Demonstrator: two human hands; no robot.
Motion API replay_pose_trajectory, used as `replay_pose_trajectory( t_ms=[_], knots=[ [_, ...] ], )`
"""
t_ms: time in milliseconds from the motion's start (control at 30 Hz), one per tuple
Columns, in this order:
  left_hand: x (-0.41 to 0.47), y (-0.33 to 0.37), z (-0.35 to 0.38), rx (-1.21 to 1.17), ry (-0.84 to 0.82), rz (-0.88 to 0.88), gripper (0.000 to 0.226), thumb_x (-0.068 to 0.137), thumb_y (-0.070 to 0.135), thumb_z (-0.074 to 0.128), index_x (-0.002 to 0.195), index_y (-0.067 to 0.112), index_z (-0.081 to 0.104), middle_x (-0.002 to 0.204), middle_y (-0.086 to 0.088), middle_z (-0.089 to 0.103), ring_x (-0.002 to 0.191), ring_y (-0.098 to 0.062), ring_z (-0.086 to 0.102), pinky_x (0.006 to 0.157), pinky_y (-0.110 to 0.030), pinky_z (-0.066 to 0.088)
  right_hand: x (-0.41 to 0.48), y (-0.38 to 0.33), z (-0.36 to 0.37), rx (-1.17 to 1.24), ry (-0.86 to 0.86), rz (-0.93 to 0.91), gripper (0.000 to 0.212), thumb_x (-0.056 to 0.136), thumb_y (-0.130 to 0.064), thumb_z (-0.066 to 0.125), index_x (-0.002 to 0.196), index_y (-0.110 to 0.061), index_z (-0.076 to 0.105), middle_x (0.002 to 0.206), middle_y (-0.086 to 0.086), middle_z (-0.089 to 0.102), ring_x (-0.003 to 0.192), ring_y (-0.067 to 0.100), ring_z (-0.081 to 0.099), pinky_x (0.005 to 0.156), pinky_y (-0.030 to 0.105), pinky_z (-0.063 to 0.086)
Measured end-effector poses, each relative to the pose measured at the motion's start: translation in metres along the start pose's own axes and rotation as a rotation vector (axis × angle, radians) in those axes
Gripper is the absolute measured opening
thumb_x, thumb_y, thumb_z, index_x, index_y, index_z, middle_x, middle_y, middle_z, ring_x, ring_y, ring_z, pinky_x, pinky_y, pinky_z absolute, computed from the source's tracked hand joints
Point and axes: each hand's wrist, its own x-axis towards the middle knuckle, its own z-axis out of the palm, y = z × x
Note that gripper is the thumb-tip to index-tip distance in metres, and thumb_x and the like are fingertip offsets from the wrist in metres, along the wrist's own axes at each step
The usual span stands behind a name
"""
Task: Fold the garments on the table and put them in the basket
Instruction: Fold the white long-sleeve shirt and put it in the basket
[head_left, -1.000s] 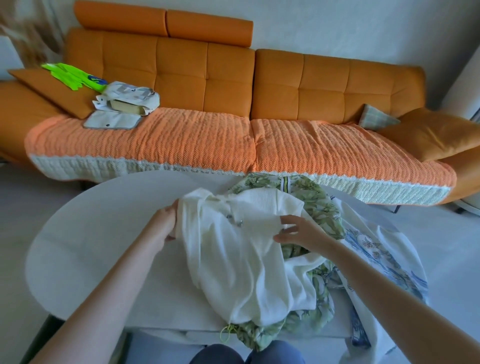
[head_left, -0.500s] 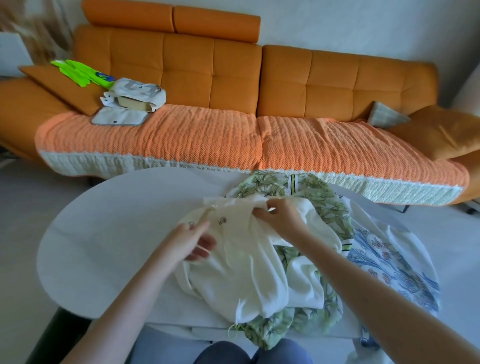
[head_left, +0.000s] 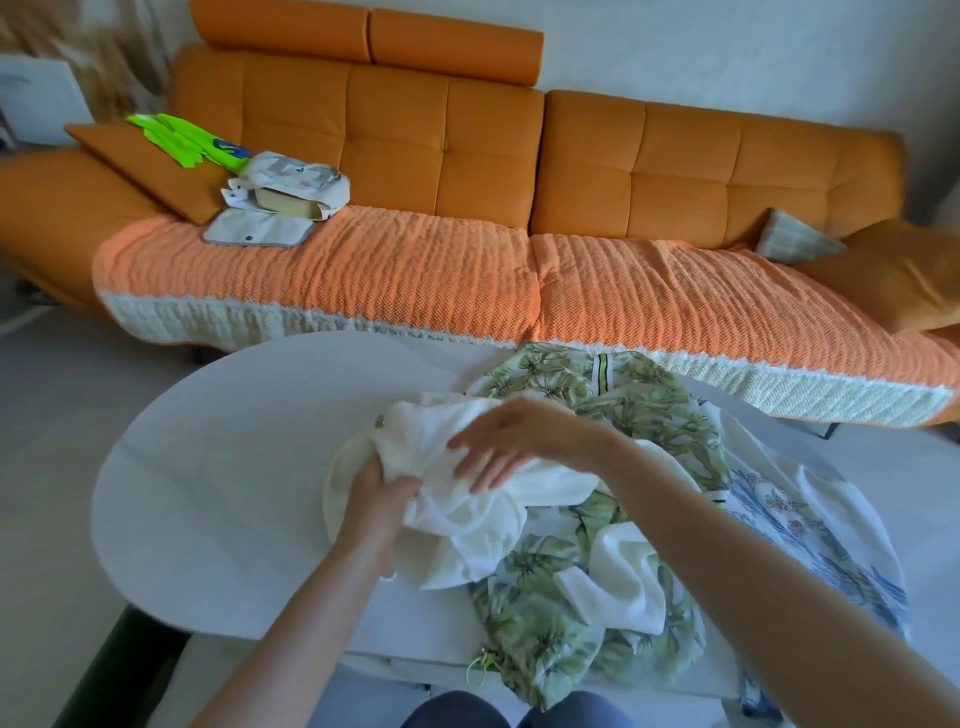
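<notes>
Your left hand (head_left: 382, 501) has its fingers curled into a bunched fold of the cream-white textured knit garment (head_left: 467, 525) and grips it. Just beyond it, your right hand (head_left: 511, 441) is spread over the same cloth with its fingers straight. Whether it presses the cloth or only hovers, I cannot tell. The white garment lies crumpled under both hands with no edge or seam laid out, so a fold started from this grip will likely come out lopsided, and you may catch two layers at once. To the right of your right hand and beneath the white cloth lies the green leaf-print garment (head_left: 639, 410). Part of the white fabric is tangled into it below your right forearm. If you lift sharply with the left hand, you could drag the green one along. It already hangs over the table edge nearest you, cord dangling, and could slide to the floor. Further right, the white garment with the blue floral print (head_left: 821, 535) also droops off the edge and could go the same way. To the left of your left hand, the pale oval table top (head_left: 218, 467) offers room to spread the cloth. The basket is not in view, so mind the reach when you turn for it.
</notes>
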Motion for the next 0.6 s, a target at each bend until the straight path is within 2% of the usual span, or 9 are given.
replay_pose_trajectory(
  t_ms=[67,133,233,300,333,400,467,500,600],
  knots=[
    [-0.003,0.010,-0.009,0.165,-0.058,0.194,0.036,0.079,-0.005,0.058,0.103,0.022,0.058,0.087,0.007,0.064,0.086,-0.013,0.063,0.066,-0.021,0.047,0.022,0.003,-0.017,0.002,0.306,-0.052,0.028,0.093,-0.005,0.052,0.120,-0.004,0.059,0.102,0.011,0.070,0.084,0.018,0.067,0.082,0.035,0.056],
    [-0.006,0.024,-0.018,0.283,-0.156,0.329,0.045,0.082,-0.012,0.051,0.103,0.027,0.057,0.083,0.015,0.061,0.071,0.009,0.059,0.060,-0.009,0.043,0.046,0.006,-0.027,-0.124,0.419,-0.080,0.040,0.091,-0.005,0.055,0.131,-0.008,0.050,0.116,0.009,0.065,0.101,0.021,0.062,0.093,0.038,0.048],
    [0.002,0.033,-0.035,0.371,-0.263,0.361,0.043,0.084,-0.013,0.050,0.101,0.025,0.060,0.072,0.015,0.068,0.069,0.015,0.058,0.062,-0.002,0.042,0.082,0.010,-0.031,-0.410,0.297,-0.045,0.059,0.092,-0.013,0.056,0.144,-0.023,0.032,0.142,0.000,0.044,0.129,0.025,0.041,0.108,0.040,0.029],
    [0.009,0.038,-0.047,0.395,-0.327,0.314,0.043,0.084,-0.013,0.051,0.082,0.028,0.065,0.064,0.021,0.067,0.063,0.012,0.059,0.060,-0.004,0.043,0.098,0.009,-0.027,-0.565,0.060,0.022,0.067,0.094,-0.007,0.049,0.148,-0.031,0.018,0.151,-0.005,0.030,0.136,0.022,0.032,0.111,0.045,0.028],
    [0.015,0.038,-0.052,0.394,-0.334,0.294,0.045,0.083,-0.013,0.053,0.071,0.028,0.067,0.061,0.019,0.067,0.062,0.011,0.059,0.059,-0.005,0.043,0.103,0.010,-0.025,-0.649,-0.077,0.070,0.066,0.095,-0.005,0.042,0.149,-0.032,0.014,0.149,-0.007,0.031,0.131,0.018,0.039,0.108,0.043,0.035],
    [0.024,0.042,-0.061,0.355,-0.305,0.272,0.034,0.076,-0.005,0.061,0.068,0.027,0.071,0.066,0.012,0.069,0.069,-0.001,0.063,0.063,-0.012,0.048,0.103,0.005,-0.018,-0.812,-0.254,0.165,0.055,0.098,-0.005,0.029,0.148,-0.026,0.023,0.123,-0.008,0.050,0.085,0.009,0.055,0.074,0.025,0.048],
    [0.035,0.043,-0.071,0.268,-0.271,0.262,0.026,0.063,0.007,0.061,0.082,0.023,0.070,0.077,0.007,0.072,0.080,-0.012,0.066,0.072,-0.024,0.051,0.098,0.002,-0.013,-0.804,-0.295,0.211,0.051,0.096,-0.003,0.024,0.142,-0.020,0.035,0.086,-0.007,0.053,0.054,0.010,0.038,0.052,0.022,0.034],
    [0.041,0.043,-0.075,0.225,-0.260,0.255,0.032,0.061,0.009,0.060,0.090,0.019,0.069,0.085,0.003,0.073,0.087,-0.017,0.067,0.078,-0.031,0.052,0.096,0.002,-0.012,-0.742,-0.317,0.224,0.048,0.097,-0.004,0.024,0.140,-0.018,0.040,0.082,-0.003,0.053,0.055,0.010,0.039,0.053,0.024,0.036],
    [0.055,0.045,-0.085,0.151,-0.198,0.276,0.044,0.061,0.009,0.062,0.103,0.019,0.066,0.105,-0.008,0.070,0.103,-0.027,0.064,0.091,-0.044,0.048,0.090,0.008,-0.017,-0.505,-0.254,0.201,0.037,0.097,-0.013,0.035,0.121,-0.026,0.060,0.110,0.005,0.062,0.087,0.017,0.054,0.083,0.042,0.049]
  ],
)
